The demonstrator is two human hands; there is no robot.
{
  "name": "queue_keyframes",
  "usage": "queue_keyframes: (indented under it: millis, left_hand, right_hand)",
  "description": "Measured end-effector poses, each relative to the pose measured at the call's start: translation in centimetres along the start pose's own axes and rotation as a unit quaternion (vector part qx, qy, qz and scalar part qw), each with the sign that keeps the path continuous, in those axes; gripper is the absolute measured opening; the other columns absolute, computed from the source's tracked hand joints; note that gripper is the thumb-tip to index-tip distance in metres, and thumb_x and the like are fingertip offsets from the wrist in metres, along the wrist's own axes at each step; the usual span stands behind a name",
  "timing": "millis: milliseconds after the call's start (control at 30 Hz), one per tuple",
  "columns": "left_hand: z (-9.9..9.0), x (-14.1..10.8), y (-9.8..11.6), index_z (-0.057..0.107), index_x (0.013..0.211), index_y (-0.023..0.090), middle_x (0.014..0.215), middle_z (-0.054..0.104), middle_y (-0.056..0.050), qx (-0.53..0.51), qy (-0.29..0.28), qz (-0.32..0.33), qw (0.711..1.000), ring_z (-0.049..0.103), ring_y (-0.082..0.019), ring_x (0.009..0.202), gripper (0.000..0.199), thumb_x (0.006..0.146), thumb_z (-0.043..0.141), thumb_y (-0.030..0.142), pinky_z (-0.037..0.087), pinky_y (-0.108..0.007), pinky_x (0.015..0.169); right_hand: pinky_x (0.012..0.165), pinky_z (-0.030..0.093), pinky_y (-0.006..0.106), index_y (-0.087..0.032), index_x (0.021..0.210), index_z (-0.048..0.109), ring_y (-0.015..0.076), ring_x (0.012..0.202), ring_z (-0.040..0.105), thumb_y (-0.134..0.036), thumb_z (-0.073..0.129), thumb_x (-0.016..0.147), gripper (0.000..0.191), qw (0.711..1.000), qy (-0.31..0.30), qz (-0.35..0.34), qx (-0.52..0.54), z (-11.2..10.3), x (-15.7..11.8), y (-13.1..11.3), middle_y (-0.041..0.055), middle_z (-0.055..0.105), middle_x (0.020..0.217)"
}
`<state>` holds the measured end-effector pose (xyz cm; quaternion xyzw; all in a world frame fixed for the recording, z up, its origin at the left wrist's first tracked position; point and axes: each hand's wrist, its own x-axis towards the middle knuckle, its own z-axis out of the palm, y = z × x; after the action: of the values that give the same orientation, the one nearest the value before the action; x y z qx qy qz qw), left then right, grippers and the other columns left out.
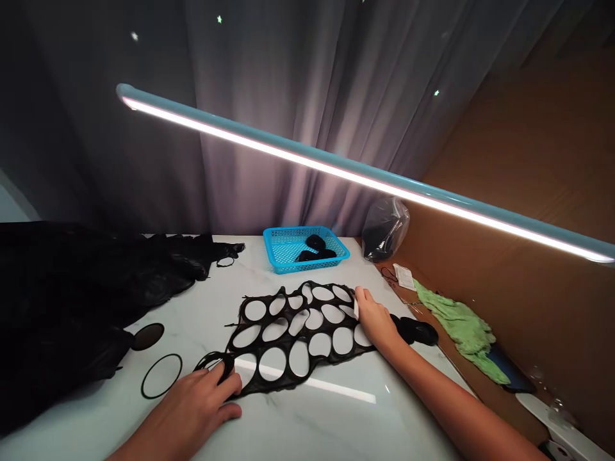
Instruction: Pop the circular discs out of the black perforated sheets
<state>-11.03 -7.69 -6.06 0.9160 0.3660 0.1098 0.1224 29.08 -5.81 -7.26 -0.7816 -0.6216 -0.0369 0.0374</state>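
Black, thin and riddled with round holes, the sheet (311, 325) lies crosswise on the white table (307, 426), long axis left-right, left hand (204, 400) curled round black loops (214, 362), right hand (377, 320) closed on its right edge.

One left hand (204, 400), one right hand (377, 318), one holed black sheet (284, 349), one blue basket (275, 259), one green cloth (454, 320) and one light tube (336, 165) are showing.

A small workspace, shown by the lamp-lit tabletop (307, 422) and curtain (269, 115) behind.
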Motion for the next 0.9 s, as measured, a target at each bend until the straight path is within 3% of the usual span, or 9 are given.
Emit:
queue_keyframes:
  millis: [133,300,467,567,633,700,767,800,900]
  left_hand:
    - [1.2,0.3,-0.5,0.057,0.087,0.024,0.076,0.059,0.001,0.084,0.041,0.054,0.994,0.053,-0.017,0.062,0.021,0.100,0.041,0.021,0.030,-0.029,0.057]
    - [1.4,1.2,1.4,0.056,0.084,0.024,0.078,0.062,0.002,0.034,-0.003,0.106,0.994,0.054,-0.015,0.059,0.014,0.095,0.048,0.019,0.031,-0.027,0.055]
    - [-2.2,1.5,3.7,0.061,0.079,0.025,0.074,0.067,0.004,-0.115,-0.074,-0.004,0.991,0.060,-0.013,0.056,0.017,0.092,0.054,0.033,0.035,-0.023,0.052]
    - [-4.6,3.0,4.1,0.067,0.097,0.026,0.059,0.065,0.005,-0.256,-0.096,-0.149,0.950,0.053,-0.010,0.039,0.033,0.097,0.041,0.048,0.034,-0.021,0.041]
    - [-4.9,4.9,4.2,0.063,0.118,0.026,0.067,0.071,0.003,-0.283,-0.070,-0.198,0.936,0.052,-0.011,0.037,0.042,0.100,0.032,0.047,0.039,-0.022,0.040]
    - [-3.8,7.1,4.5,0.062,0.124,0.028,0.104,0.074,-0.002,-0.190,-0.007,-0.139,0.972,0.064,-0.012,0.057,0.038,0.101,0.033,0.034,0.051,-0.024,0.058]
    - [-1.7,9.0,5.1,0.062,0.128,0.030,0.125,0.068,-0.005,-0.008,0.010,-0.046,0.999,0.071,-0.019,0.080,0.037,0.097,0.043,0.023,0.053,-0.029,0.070]
    - [-0.5,9.7,5.6,0.059,0.133,0.028,0.129,0.066,-0.008,0.084,-0.005,-0.008,0.996,0.071,-0.021,0.083,0.040,0.094,0.050,0.023,0.054,-0.031,0.068]
    - [2.7,10.6,6.7,0.054,0.140,0.020,0.135,0.061,-0.017,0.138,-0.017,0.016,0.990,0.070,-0.028,0.084,0.057,0.085,0.068,0.027,0.054,-0.036,0.067]
  right_hand:
    - [0.057,0.025,0.029,-0.019,0.099,0.045,0.0172,0.067,0.061,-0.012,0.035,0.099,0.012,1.000,-0.011,0.008,-0.024,-0.5,0.0,2.7,0.0084,0.059,0.101]
    - [0.055,0.023,0.027,-0.020,0.093,0.045,0.0164,0.064,0.058,-0.018,0.036,0.101,0.012,0.999,-0.015,0.003,-0.045,-0.9,-0.9,5.8,0.0056,0.060,0.088]
    - [0.056,0.029,0.027,-0.022,0.086,0.047,0.0173,0.069,0.055,-0.021,0.039,0.097,0.014,0.998,0.053,-0.029,-0.016,-2.8,-2.1,7.1,0.0052,0.058,0.090]
    - [0.062,0.040,0.027,-0.022,0.078,0.048,0.0171,0.070,0.055,-0.025,0.044,0.094,0.017,0.976,0.119,-0.081,0.166,-4.4,-1.5,5.6,0.0033,0.057,0.083]
    - [0.064,0.044,0.027,-0.022,0.078,0.050,0.0168,0.070,0.058,-0.029,0.049,0.092,0.015,0.935,0.074,-0.099,0.333,-4.8,-0.6,3.1,0.0022,0.060,0.080]
    - [0.065,0.047,0.027,-0.022,0.079,0.053,0.0170,0.072,0.062,-0.030,0.055,0.088,0.013,0.877,-0.007,-0.116,0.466,-4.5,0.5,0.0,0.0024,0.065,0.083]
    - [0.068,0.047,0.027,-0.020,0.077,0.056,0.0170,0.077,0.063,-0.027,0.061,0.084,0.011,0.843,-0.066,-0.153,0.512,-3.7,1.5,-3.0,0.0028,0.068,0.087]
    - [0.070,0.047,0.027,-0.020,0.075,0.058,0.0172,0.080,0.063,-0.026,0.063,0.083,0.011,0.836,-0.086,-0.174,0.513,-3.3,1.9,-4.3,0.0030,0.069,0.089]
    - [0.075,0.047,0.028,-0.018,0.076,0.064,0.0181,0.086,0.063,-0.023,0.067,0.081,0.008,0.837,-0.128,-0.210,0.488,-2.4,2.7,-6.5,0.0038,0.070,0.092]
